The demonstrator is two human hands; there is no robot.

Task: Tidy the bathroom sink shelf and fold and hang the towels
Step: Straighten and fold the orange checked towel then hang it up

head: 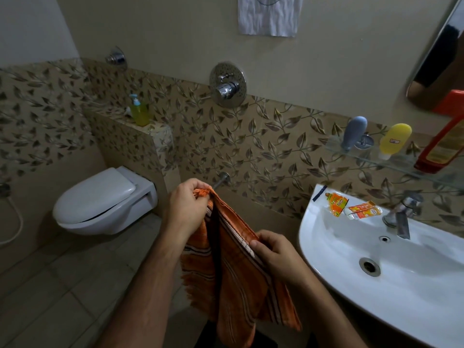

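Note:
An orange striped towel (238,280) hangs between my hands in front of me, its fringed end dangling low. My left hand (187,207) pinches one top corner near the wall spout. My right hand (277,254) grips the towel's upper edge lower down, close to the sink. A white towel (270,15) hangs on the wall at the top. On the glass shelf (371,156) above the sink stand a grey bottle (354,133), a yellow bottle (394,140) and a red bottle (442,144).
The white sink (356,297) is at the right, with two orange sachets (339,203) on its rim and a tap (401,214). A white toilet (100,202) is at the left. A green soap dispenser (139,110) stands on the tiled ledge. A shower mixer (227,85) is on the wall.

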